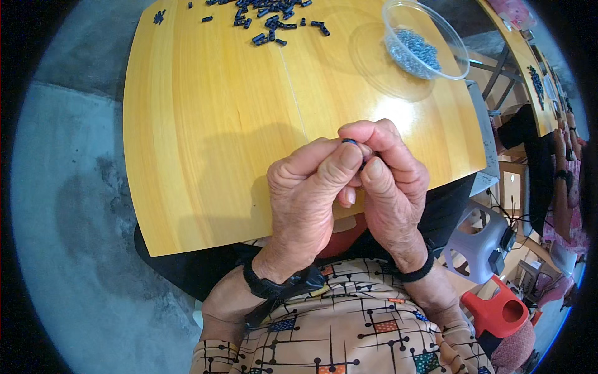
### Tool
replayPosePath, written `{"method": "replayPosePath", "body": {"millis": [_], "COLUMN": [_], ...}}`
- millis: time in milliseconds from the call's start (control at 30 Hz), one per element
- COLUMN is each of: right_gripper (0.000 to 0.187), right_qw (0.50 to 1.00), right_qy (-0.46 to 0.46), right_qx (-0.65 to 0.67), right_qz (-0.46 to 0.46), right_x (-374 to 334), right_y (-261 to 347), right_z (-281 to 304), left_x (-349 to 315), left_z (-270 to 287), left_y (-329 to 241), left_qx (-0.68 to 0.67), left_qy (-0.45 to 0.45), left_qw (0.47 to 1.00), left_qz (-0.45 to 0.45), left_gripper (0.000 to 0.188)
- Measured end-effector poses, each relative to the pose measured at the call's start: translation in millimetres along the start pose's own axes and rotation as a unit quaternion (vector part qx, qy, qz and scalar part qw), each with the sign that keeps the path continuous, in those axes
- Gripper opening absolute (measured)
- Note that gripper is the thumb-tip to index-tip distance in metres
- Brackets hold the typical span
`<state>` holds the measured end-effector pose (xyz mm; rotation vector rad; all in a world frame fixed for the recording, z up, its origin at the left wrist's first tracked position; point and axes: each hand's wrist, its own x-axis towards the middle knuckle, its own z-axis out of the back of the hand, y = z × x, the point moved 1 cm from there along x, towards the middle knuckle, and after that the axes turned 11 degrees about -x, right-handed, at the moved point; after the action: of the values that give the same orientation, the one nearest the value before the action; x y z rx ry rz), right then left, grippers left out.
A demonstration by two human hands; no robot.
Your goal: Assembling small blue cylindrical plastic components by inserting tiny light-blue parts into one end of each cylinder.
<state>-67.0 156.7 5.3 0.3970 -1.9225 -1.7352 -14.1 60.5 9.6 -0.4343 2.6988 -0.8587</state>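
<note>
Both my hands meet above the near edge of the wooden table, fingertips pressed together. Between thumb and fingers my left hand (306,194) pinches a small dark blue-black plastic piece (351,142), mostly covered by the fingertips. My right hand (397,187) closes on the same spot from the other side, its thumb and index finger at the piece. Whether a second small part sits between the fingers is hidden. Similar dark tubular pieces (272,25) lie in a loose pile at the table's far edge. A clear round plastic tub (461,53) holds many small shiny metal parts (412,51).
A few dark bits (159,17) lie at the far left corner of the yellow wooden table (199,112). To the right stand a pale plastic stool (479,249) and a red stool (495,308). Another person's arms (564,174) rest near a second table (529,43) there.
</note>
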Motion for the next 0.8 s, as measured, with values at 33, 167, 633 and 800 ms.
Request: {"method": "replayPosePath", "body": {"millis": [33, 167, 633, 800], "right_gripper": [0.030, 0.030, 0.041, 0.042], "right_qw": [0.998, 0.969, 0.986, 0.976], "right_qy": [0.011, 0.060, 0.130, 0.134], "right_qx": [0.059, 0.221, 0.103, 0.151], "right_qz": [-0.016, -0.089, -0.015, -0.079], "right_x": [0, 0, 11, 13], "right_y": [1, 3, 8, 12], "right_z": [-1, 1, 12, 11], "left_x": [0, 2, -1, -4], "left_z": [1, 4, -2, -6], "left_y": [-1, -6, -16, -17], "left_qx": [0.001, -0.029, 0.000, 0.008], "left_qy": [0.002, 0.033, 0.046, 0.043], "left_qw": [1.000, 0.998, 0.998, 0.998], "left_qz": [0.005, 0.051, 0.047, 0.050], "left_gripper": [0.019, 0.019, 0.017, 0.015]}}
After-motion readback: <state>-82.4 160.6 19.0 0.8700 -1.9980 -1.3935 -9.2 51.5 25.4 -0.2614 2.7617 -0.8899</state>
